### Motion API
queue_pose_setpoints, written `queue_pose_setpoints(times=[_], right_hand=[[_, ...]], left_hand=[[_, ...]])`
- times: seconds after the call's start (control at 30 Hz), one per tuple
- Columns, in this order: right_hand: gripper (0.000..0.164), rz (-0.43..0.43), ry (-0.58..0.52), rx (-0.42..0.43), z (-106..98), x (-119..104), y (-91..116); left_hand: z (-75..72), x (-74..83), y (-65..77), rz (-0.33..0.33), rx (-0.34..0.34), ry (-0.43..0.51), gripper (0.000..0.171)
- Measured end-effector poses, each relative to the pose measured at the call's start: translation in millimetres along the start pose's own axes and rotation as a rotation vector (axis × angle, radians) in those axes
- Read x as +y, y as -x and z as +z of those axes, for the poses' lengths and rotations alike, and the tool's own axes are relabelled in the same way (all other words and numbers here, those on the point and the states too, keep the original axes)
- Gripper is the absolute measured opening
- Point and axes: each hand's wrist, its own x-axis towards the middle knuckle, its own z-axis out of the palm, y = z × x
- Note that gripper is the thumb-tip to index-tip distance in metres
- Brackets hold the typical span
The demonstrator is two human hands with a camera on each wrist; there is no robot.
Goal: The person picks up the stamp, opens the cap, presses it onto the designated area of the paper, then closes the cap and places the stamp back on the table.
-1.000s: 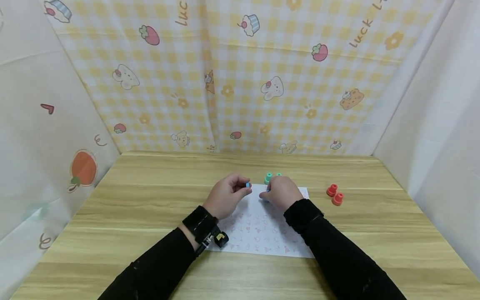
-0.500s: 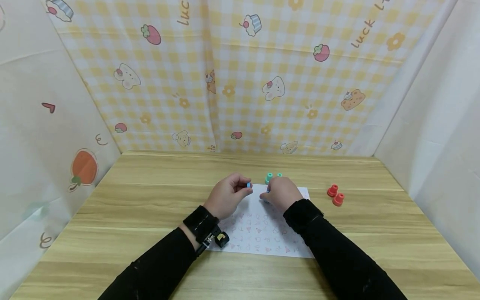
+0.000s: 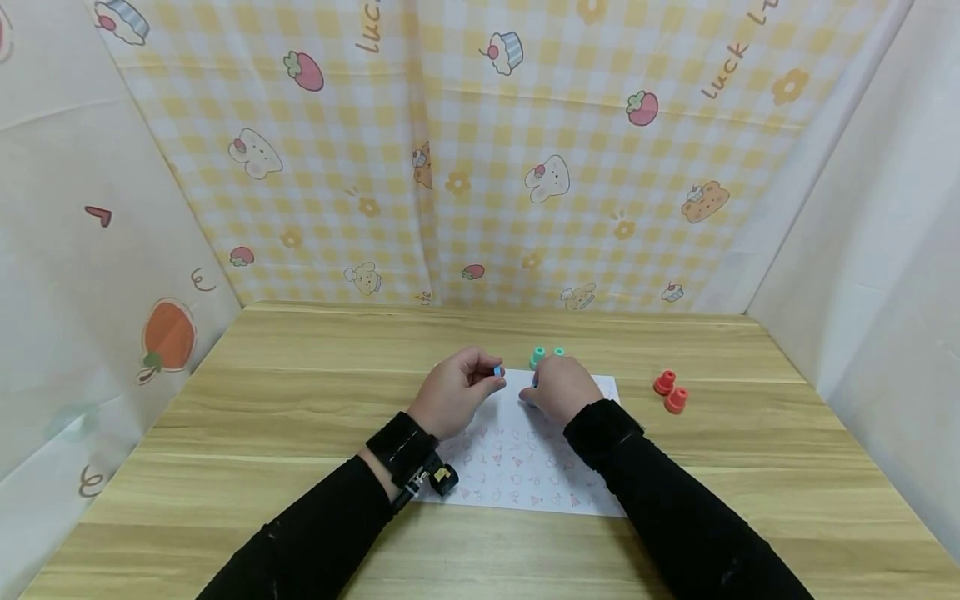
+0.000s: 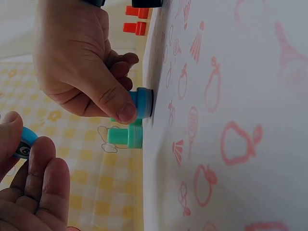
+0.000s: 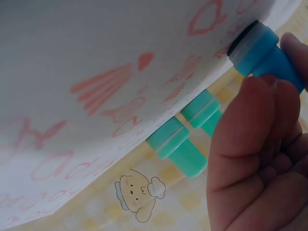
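Note:
My left hand (image 3: pixel 452 398) pinches a small blue cap (image 4: pixel 27 143) between thumb and fingers, above the left part of the paper's far edge. A round dark label with a pale mark shows on the cap. My right hand (image 3: pixel 564 389) grips a blue stamp (image 4: pixel 141 102) by its handle, dark face down at the far part of the white paper (image 3: pixel 517 502). In the right wrist view the stamp's face meets the paper or sits just over it; I cannot tell which. Pink outline drawings, such as fruit and shuttlecocks, cover much of the sheet.
Two green stamps (image 3: pixel 537 357) stand just beyond the paper's far edge, close behind my right hand. Two red stamps (image 3: pixel 676 400) stand on the wooden table (image 3: pixel 300 367) to the right of the sheet. A yellow checked cloth (image 3: pixel 480 208) hangs at the back.
Almost nothing differs. Both hands keep their places and grips; only a very slight shift of the right hand and wrist shows.

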Motion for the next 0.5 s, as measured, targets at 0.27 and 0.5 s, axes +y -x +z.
queue_pose_setpoints(times=[0.27, 0.5], right_hand=[[0.041, -0.007, 0.017, -0.006, 1.1, 0.8, -1.7], [0.038, -0.035, 0.027, 0.0, 1.6, 1.2, -3.0]], left_hand=[[0.5, 1.0, 0.5, 0.002, -0.004, -0.002, 0.021], [1.0, 0.9, 0.5, -0.005, 0.001, -0.027, 0.018]])
